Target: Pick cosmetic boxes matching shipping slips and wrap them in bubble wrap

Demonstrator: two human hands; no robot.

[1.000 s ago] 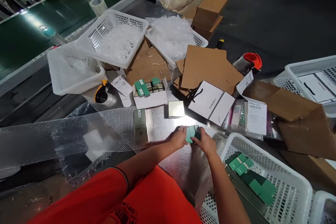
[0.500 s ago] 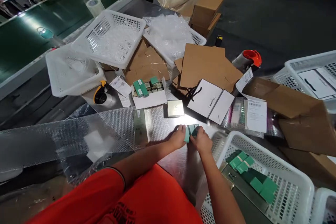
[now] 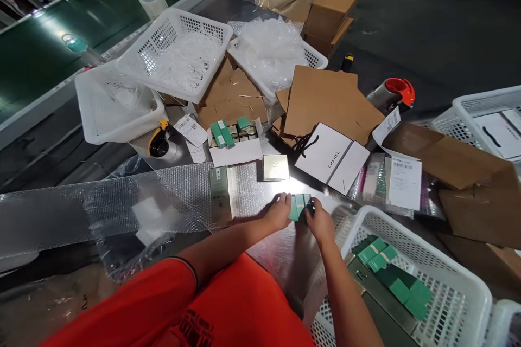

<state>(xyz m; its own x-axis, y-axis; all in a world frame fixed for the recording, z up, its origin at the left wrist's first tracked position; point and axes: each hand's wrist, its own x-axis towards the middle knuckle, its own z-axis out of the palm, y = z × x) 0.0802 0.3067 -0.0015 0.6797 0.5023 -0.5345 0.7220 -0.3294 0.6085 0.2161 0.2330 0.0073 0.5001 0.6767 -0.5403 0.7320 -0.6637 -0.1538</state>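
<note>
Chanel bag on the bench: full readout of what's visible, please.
White bag, stiff paper by the look of it, lying printed face up and angled, dark along its edges. "CHANEL" in black, a grey band across it, a small dark mark near one corner. Black cord handles at one end. It sits against brown cardboard; neither hand touches it. Contents, if any, hidden.

- Bright red-orange T-shirt (image 3: 252, 303) at six o'clock, its fabric plain toward the middle.
- Short left sleeve (image 3: 134, 298) at eight o'clock, same colour, with a narrow dark trim (image 3: 192, 268) around the cuff.
- Dark printed lettering (image 3: 199, 331) at seven o'clock, creased and too distorted to read.
- Left hand (image 3: 279, 212) and right hand (image 3: 321, 222) bare, forearms bare too.
</note>
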